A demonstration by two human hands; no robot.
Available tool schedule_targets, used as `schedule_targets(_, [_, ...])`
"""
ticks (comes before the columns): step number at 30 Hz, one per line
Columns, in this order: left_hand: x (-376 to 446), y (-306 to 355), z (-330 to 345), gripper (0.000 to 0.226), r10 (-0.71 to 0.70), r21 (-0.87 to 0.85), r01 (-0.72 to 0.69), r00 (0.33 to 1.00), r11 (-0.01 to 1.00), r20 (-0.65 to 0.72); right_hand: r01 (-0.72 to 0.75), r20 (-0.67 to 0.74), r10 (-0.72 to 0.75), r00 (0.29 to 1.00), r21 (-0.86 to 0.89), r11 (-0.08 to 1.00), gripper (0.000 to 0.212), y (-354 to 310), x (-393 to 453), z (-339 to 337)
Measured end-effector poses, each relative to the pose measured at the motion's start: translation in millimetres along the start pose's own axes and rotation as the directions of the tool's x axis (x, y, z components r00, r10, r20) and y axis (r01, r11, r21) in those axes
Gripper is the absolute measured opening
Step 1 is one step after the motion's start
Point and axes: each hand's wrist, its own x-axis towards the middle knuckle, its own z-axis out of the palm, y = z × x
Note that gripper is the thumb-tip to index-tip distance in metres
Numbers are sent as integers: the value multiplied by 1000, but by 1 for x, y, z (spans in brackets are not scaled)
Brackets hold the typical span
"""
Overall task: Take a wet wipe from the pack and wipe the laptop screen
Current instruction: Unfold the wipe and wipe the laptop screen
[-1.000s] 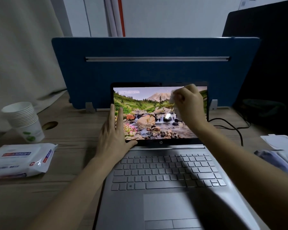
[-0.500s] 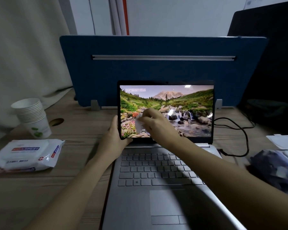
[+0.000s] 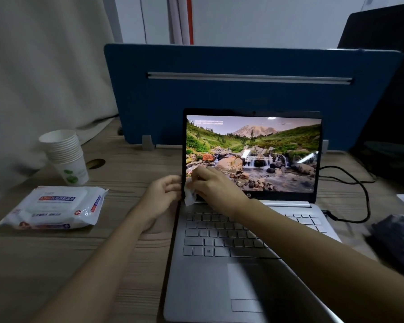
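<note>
Far to the left of both hands, a stack of white paper cups (image 3: 64, 157) with a green print stands on the wooden surface (image 3: 44, 257), and just in front of it lies the flat white plastic pack of wet wipes (image 3: 56, 208) with red and blue labels, its flap down. To the right of the pack, the left hand (image 3: 160, 197) curls its fingers round the left edge of the open silver laptop's lid (image 3: 253, 155), thumb toward the screen side, steadying it. Directly to the right of that hand, touching it or nearly so, the right hand (image 3: 216, 187) pinches a crumpled white wet wipe (image 3: 189, 194) and presses it against the lower left corner of the lit screen, which shows a mountain stream; the wipe hangs down past the screen's bottom edge toward the keyboard (image 3: 219, 234). Behind both hands stands a blue fabric divider panel (image 3: 243, 89) with a grey rail. Right of the right hand's forearm, a black cable (image 3: 359, 194) loops from the laptop's side across the surface, and a dark blurred bundle (image 3: 397, 241) lies at the far right edge.
</note>
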Motion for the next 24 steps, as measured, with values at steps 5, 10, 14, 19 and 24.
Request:
schedule_targets(5, [2,-2,-7,46,-115,-140,116,993,983,13,20,-18,-21,1000,-24,1000,25,-5,6,8])
schedule_targets(10, [-2,9,-10,66,-139,-232,157,986,960,93,11,-20,-12,1000,-53,999,31,-3,11,8])
schedule_targets(14, [-4,17,-10,68,-158,-245,180,982,953,106,-40,-53,36,998,-78,996,28,1,21,-2])
schedule_targets(19, [-1,26,-8,61,-169,-244,181,983,953,70,-57,-104,48,993,-95,994,23,5,32,-17])
schedule_targets(24, [7,48,-10,62,-102,-240,113,993,964,58,-77,-137,62,989,-103,992,23,8,44,-29])
